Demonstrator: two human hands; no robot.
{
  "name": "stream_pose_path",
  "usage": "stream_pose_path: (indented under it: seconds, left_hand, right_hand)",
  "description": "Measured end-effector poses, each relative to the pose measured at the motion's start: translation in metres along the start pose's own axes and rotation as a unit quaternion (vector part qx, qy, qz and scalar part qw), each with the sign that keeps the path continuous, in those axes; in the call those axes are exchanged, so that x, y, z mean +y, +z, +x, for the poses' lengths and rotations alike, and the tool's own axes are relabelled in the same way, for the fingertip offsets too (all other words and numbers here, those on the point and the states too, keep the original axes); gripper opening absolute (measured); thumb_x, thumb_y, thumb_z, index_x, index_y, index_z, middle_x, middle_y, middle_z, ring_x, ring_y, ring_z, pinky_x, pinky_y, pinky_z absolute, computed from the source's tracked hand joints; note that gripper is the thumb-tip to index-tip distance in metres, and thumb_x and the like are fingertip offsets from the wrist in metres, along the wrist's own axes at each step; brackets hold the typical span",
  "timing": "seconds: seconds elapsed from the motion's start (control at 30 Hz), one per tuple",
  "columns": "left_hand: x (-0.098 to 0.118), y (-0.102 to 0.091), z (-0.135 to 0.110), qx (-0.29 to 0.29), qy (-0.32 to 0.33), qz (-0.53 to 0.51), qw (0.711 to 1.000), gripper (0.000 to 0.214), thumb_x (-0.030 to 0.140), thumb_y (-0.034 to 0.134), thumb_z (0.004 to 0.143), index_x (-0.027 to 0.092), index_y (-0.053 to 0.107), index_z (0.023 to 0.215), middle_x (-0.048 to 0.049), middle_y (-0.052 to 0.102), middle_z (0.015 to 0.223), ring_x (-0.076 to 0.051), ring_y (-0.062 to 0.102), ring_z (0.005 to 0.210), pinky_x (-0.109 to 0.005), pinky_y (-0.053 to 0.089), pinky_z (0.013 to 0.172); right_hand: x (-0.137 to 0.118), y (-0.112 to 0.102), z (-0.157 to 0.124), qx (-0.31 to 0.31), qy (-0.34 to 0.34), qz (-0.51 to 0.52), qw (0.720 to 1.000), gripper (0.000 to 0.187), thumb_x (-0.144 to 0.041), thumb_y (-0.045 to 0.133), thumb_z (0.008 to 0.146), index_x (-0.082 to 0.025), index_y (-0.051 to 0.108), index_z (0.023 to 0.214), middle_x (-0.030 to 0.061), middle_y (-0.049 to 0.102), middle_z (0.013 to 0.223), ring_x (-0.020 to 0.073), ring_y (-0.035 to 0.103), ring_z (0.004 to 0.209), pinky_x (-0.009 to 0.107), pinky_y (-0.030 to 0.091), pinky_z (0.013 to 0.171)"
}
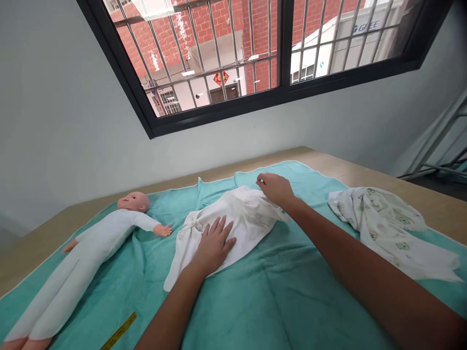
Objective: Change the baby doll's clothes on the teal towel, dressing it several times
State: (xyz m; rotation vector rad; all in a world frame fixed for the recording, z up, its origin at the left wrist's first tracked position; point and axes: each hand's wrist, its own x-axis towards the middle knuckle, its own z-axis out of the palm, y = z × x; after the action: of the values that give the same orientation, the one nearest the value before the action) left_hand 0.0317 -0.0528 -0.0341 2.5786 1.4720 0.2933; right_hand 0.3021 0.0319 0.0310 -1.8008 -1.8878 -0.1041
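A white baby garment [248, 218] with a small knotted tie lies spread, a little wrinkled, in the middle of a teal towel [292, 301]. My left hand [215, 243] rests flat on its left part, fingers apart. Over the garment's far right edge is my right hand [275, 188], its fingers curled together in a pinch. Whether any cloth is between those fingertips is not visible. Part of the garment's right end shows beneath my right wrist. To the left, a baby doll [109, 233] in a white bodysuit lies on its back, one hand near the garment.
On the right lies a crumpled white printed baby garment [386, 223]. A yellow strip [118, 333] is at the near left of the towel. Beneath the towel is a wooden table [328, 167], set against a wall with a barred window [219, 112]. A metal frame [434, 141] stands at right.
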Motion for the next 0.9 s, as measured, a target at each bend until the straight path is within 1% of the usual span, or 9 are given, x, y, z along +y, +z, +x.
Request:
stream_pose_path:
  seconds: [0.13,0.27,0.33,0.43,0.5,0.57,0.7,0.83,0.9]
  left_hand:
    - [-0.002,0.0,-0.001,-0.004,0.003,-0.006,1.0,0.056,0.054,0.027,0.095,0.028,0.04,0.143,-0.0058,0.028,0.156,-0.027,0.019,0.145,-0.053,0.013,0.116]
    - [-0.004,0.0,-0.002,0.002,0.008,-0.022,1.0,0.054,0.053,0.03,0.095,0.028,0.044,0.14,-0.0059,0.03,0.155,-0.027,0.022,0.144,-0.054,0.014,0.115]
    - [-0.004,-0.001,-0.002,0.014,0.007,-0.035,0.999,0.048,0.05,0.035,0.094,0.026,0.051,0.133,-0.0064,0.034,0.153,-0.027,0.026,0.142,-0.054,0.016,0.115]
    - [-0.003,-0.004,-0.002,0.048,0.003,-0.067,0.997,0.029,0.037,0.041,0.093,0.023,0.061,0.109,-0.0075,0.047,0.145,-0.025,0.037,0.137,-0.051,0.023,0.113]
    - [-0.002,-0.006,-0.001,0.066,0.007,-0.087,0.994,0.019,0.029,0.043,0.091,0.023,0.061,0.094,-0.0078,0.054,0.139,-0.024,0.043,0.132,-0.05,0.027,0.111]
    - [-0.002,-0.008,-0.002,0.072,0.017,-0.103,0.992,0.016,0.025,0.044,0.09,0.023,0.059,0.088,-0.0076,0.057,0.135,-0.024,0.047,0.128,-0.051,0.028,0.11]
    - [-0.002,-0.011,-0.003,0.074,0.034,-0.138,0.987,0.013,0.023,0.045,0.088,0.023,0.057,0.085,-0.0064,0.058,0.133,-0.023,0.051,0.122,-0.05,0.03,0.108]
    - [-0.004,-0.012,-0.005,0.075,0.049,-0.165,0.982,0.01,0.023,0.048,0.087,0.024,0.057,0.082,-0.0045,0.057,0.134,-0.022,0.053,0.118,-0.046,0.036,0.106]
    - [-0.004,-0.012,-0.004,0.075,0.047,-0.165,0.982,0.01,0.026,0.049,0.087,0.024,0.058,0.083,-0.0043,0.057,0.133,-0.022,0.053,0.118,-0.044,0.037,0.104]
  right_hand:
    - [0.016,0.021,-0.001,-0.173,0.039,-0.013,0.984,0.02,-0.038,0.06,0.08,-0.021,0.068,0.087,0.0121,0.068,0.097,0.0256,0.06,0.084,0.032,0.038,0.066]
    - [0.039,0.026,0.006,-0.187,0.067,-0.004,0.98,0.026,-0.039,0.063,0.076,-0.018,0.067,0.091,0.0142,0.068,0.099,0.0275,0.061,0.086,0.033,0.041,0.066]
    - [0.045,0.025,0.008,-0.206,0.055,0.015,0.977,0.024,-0.038,0.065,0.073,-0.018,0.067,0.085,0.0118,0.069,0.092,0.0254,0.061,0.082,0.031,0.04,0.064]
    - [0.047,0.023,0.007,-0.236,0.008,0.059,0.97,0.012,-0.032,0.068,0.069,-0.019,0.067,0.07,0.0057,0.07,0.08,0.0207,0.06,0.075,0.027,0.039,0.061]
    - [0.045,0.024,0.007,-0.237,-0.015,0.083,0.968,0.011,-0.031,0.066,0.07,-0.02,0.066,0.069,0.0033,0.069,0.079,0.0189,0.06,0.074,0.026,0.039,0.061]
    - [0.044,0.024,0.008,-0.197,-0.015,0.111,0.974,0.014,-0.034,0.062,0.073,-0.021,0.067,0.075,0.0027,0.069,0.083,0.0184,0.059,0.077,0.026,0.039,0.063]
    - [0.048,0.02,0.01,-0.031,0.03,0.146,0.988,0.023,-0.038,0.055,0.081,-0.021,0.069,0.088,0.0024,0.068,0.091,0.0184,0.058,0.082,0.027,0.039,0.071]
    - [0.052,0.011,0.007,0.129,0.032,0.065,0.989,0.029,-0.027,0.044,0.089,-0.021,0.072,0.096,0.0077,0.066,0.104,0.0229,0.052,0.099,0.032,0.037,0.082]
    - [0.047,0.008,0.004,0.159,0.014,0.021,0.987,0.032,-0.017,0.042,0.088,-0.022,0.072,0.1,0.0093,0.063,0.113,0.0259,0.048,0.109,0.035,0.035,0.085]
